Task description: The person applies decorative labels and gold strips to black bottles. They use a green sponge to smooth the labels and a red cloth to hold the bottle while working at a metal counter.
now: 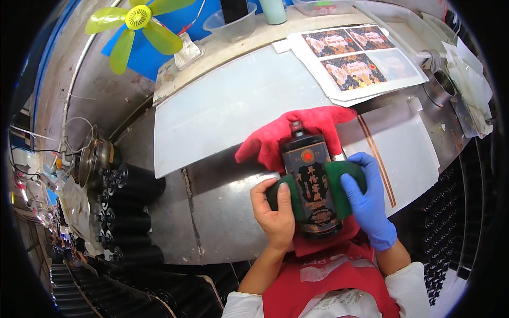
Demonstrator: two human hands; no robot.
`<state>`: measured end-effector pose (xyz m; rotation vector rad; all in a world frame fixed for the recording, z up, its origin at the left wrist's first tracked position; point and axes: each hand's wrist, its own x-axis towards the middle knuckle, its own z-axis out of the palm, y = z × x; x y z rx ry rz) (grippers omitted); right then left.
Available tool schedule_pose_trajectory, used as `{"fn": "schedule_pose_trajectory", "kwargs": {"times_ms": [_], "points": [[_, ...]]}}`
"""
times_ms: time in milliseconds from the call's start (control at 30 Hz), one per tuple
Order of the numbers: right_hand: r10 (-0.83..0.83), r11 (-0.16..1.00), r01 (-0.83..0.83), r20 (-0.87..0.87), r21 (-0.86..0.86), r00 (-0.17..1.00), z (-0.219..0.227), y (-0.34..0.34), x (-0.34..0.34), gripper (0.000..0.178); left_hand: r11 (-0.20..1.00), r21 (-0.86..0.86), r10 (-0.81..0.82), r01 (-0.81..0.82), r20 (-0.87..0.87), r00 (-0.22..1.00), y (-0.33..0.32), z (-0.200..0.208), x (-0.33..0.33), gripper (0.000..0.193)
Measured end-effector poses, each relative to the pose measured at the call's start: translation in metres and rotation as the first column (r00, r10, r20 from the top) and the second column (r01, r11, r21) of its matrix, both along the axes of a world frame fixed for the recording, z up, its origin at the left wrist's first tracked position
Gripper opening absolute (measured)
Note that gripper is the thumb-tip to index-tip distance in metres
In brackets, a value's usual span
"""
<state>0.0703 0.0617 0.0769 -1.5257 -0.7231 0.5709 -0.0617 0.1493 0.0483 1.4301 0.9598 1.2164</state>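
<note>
A black bottle point(313, 183) with a printed label of gold and copper characters lies in front of me, its neck pointing away. A crumpled red cloth point(265, 142) is under and behind its neck. My bare left hand point(277, 216) grips a dark green pad point(289, 197) pressed against the bottle's left side, thumb on top. On the other side, my right hand point(372, 200), in a blue glove, presses a second green pad point(338, 185) to the bottle. The bottle's underside is hidden.
Printed label sheets point(352, 71) lie at the back right, near a striped paper sheet point(416, 153). Several black bottles point(127, 225) are stacked at the left. A yellow-green fan point(139, 18) stands at the far left, and a clear plastic bowl point(230, 26) at the back.
</note>
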Motion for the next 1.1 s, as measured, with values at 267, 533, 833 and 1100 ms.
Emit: {"fn": "schedule_pose_trajectory", "kwargs": {"times_ms": [267,533,833,1100], "points": [[-0.031,0.992,0.022,-0.072,-0.122,0.997,-0.046,-0.021,0.027,0.029,0.996,-0.085,-0.016,0.001,-0.167,0.986,0.000,-0.036,-0.022,0.020],[-0.017,0.998,0.041,0.445,-0.043,0.895,0.024,-0.001,-0.029,0.032,0.980,0.196,-0.007,0.027,-0.102,0.995,-0.032,0.016,-0.002,0.021],[-0.151,0.986,0.156,-0.081,0.054,0.985,-0.050,-0.020,0.004,0.034,0.998,0.039,0.050,-0.046,-0.108,0.993,-0.022,-0.038,-0.021,0.021],[-0.128,0.989,0.129,-0.026,0.072,0.991,-0.073,0.010,0.021,0.035,0.998,-0.064,0.023,-0.021,0.040,0.999,-0.022,-0.047,-0.020,0.018]]}}
